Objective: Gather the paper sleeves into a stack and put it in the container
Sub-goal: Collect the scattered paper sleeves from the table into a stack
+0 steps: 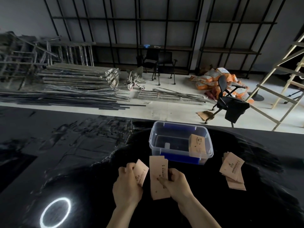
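My left hand (126, 185) grips a single tan paper sleeve (141, 171), tilted to the right. Beside it my right hand (176, 184) holds a tall stack of tan sleeves (158, 174) upright on the black table. A clear plastic container (181, 159) with blue clips stands just beyond both hands. Inside it, a bundle of sleeves (197, 145) leans against its right wall. A loose, fanned pile of sleeves (232, 170) lies on the table to the right of my right hand.
The glossy black table (65, 162) reflects a ring light (56, 212) at the lower left. Beyond its far edge the floor holds metal poles (74, 89), an office chair (230, 102), orange bags (212, 78) and a wooden ladder (283, 83).
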